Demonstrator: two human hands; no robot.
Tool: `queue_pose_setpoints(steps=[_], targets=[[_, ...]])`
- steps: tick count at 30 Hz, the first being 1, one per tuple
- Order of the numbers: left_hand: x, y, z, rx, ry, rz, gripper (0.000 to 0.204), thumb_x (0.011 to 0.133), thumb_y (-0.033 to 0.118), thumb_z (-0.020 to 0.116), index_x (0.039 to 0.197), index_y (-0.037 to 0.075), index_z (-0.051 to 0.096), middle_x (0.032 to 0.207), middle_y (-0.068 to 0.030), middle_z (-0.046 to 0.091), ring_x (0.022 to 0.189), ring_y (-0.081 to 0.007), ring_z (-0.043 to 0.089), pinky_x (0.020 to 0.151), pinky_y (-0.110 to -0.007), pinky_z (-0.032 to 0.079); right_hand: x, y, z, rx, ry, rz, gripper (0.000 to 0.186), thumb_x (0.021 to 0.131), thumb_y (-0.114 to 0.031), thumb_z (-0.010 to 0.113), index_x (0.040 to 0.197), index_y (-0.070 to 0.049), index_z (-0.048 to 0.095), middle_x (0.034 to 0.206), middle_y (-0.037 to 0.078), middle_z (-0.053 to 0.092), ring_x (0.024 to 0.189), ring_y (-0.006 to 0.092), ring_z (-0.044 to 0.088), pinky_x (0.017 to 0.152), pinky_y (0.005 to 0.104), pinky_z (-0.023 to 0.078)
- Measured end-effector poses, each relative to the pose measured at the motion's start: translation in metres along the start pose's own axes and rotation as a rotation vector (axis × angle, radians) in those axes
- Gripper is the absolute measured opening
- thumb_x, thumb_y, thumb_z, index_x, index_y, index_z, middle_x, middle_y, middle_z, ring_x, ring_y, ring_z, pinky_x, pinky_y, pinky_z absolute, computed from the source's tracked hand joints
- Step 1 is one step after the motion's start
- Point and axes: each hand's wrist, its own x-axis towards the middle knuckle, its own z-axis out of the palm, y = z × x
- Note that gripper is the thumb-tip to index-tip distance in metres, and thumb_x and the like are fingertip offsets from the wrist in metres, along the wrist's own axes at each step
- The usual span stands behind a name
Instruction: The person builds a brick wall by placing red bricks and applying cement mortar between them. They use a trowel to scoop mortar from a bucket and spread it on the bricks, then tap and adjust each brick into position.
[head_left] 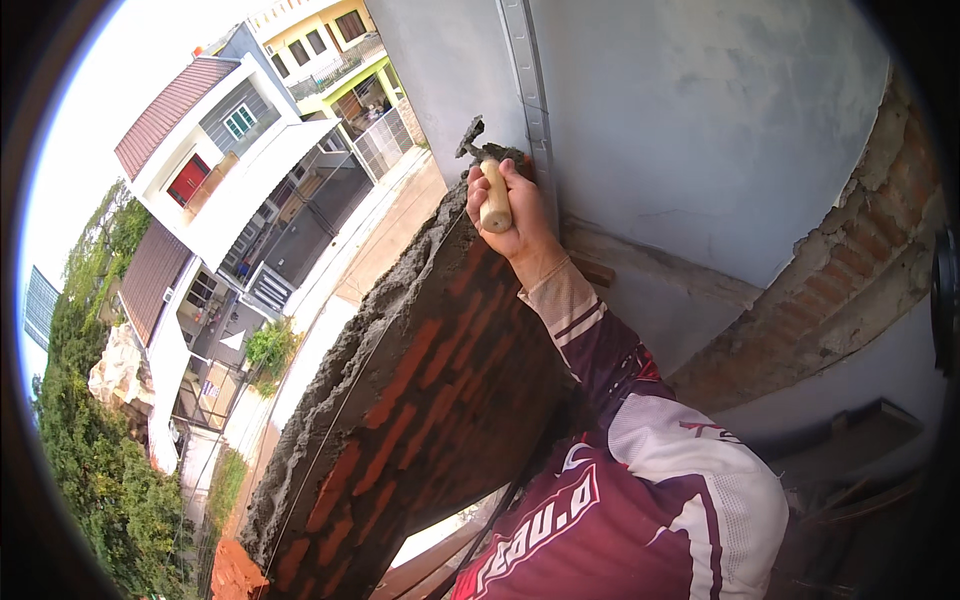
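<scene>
My right hand (528, 222) is closed around the pale wooden handle of a trowel (495, 203). The trowel's head is up at the far end of a brick wall (415, 405), where the wall meets a grey plastered surface. Dark wet mortar (477, 133) clings to the tool and hides most of its metal. Along the wall's top runs a rough bed of grey mortar (385, 290), with a thin string (340, 415) stretched beside it. Smeared mortar partly covers the red bricks on the wall's face. My left hand is out of the picture.
A perforated metal strip (527, 75) stands upright against the grey plastered wall (690, 130). Exposed brickwork (850, 265) edges the plaster at right. Beyond the brick wall's left side lie a street, houses (240, 150) and trees (95, 490), well below.
</scene>
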Motion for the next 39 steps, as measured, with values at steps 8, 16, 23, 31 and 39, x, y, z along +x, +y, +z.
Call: queue_pose_setpoints(steps=[8, 16, 23, 31, 39], targets=[[0.001, -0.001, 0.006, -0.023, 0.008, 0.004, 0.034, 0.097, 0.024, 0.058, 0.121, 0.003, 0.07, 0.108, -0.0182, 0.076, 0.1, -0.031, 0.073, 0.086, -0.043, 0.057, -0.148, -0.057, -0.018, -0.958, 0.06, -0.183, 0.055, 0.108, -0.045, 0.051, 0.14, 0.0, 0.053, 0.096, 0.009, 0.067, 0.068, 0.0119, 0.063, 0.056, 0.0293, 0.056], [0.007, -0.028, 0.017, -0.073, 0.031, -0.013, 0.035, 0.099, 0.027, 0.056, 0.119, 0.003, 0.071, 0.108, -0.0185, 0.076, 0.102, -0.031, 0.073, 0.087, -0.042, 0.057, -0.126, -0.082, -0.048, -1.438, 0.323, -0.099, 0.043, 0.107, -0.044, 0.053, 0.12, -0.004, 0.06, 0.091, 0.007, 0.066, 0.062, 0.0088, 0.059, 0.052, 0.0255, 0.052], [0.022, -0.111, 0.026, 0.143, 0.119, 0.177, 0.038, 0.101, 0.031, 0.054, 0.117, 0.003, 0.072, 0.109, -0.0188, 0.076, 0.102, -0.0309, 0.073, 0.088, -0.042, 0.057, -0.165, -0.07, -0.112, -1.599, 0.144, -0.113, 0.039, 0.109, -0.039, 0.05, 0.118, -0.003, 0.061, 0.082, 0.004, 0.062, 0.058, 0.0069, 0.056, 0.051, 0.0223, 0.048], [-0.026, -0.199, 0.162, -0.346, 0.543, -0.375, 0.034, 0.091, 0.036, 0.073, 0.108, 0.007, 0.077, 0.113, -0.0226, 0.073, 0.108, -0.035, 0.07, 0.096, -0.045, 0.053, -0.212, -0.118, -0.275, -2.168, -0.039, 0.903, 0.028, 0.105, -0.027, 0.054, 0.089, -0.004, 0.06, 0.067, 0.001, 0.057, 0.056, 0.0109, 0.054, 0.05, 0.0284, 0.042], [-0.075, -0.167, 0.292, -0.732, 0.486, -0.636, 0.05, 0.089, 0.038, 0.074, 0.125, 0.004, 0.07, 0.118, -0.0213, 0.073, 0.113, -0.0358, 0.069, 0.098, -0.044, 0.053, -0.202, 0.081, -0.367, -2.067, -1.513, 1.412, 0.03, 0.093, -0.022, 0.06, 0.118, -0.004, 0.062, 0.103, 0.023, 0.069, 0.097, 0.0454, 0.066, 0.086, 0.0497, 0.053]])
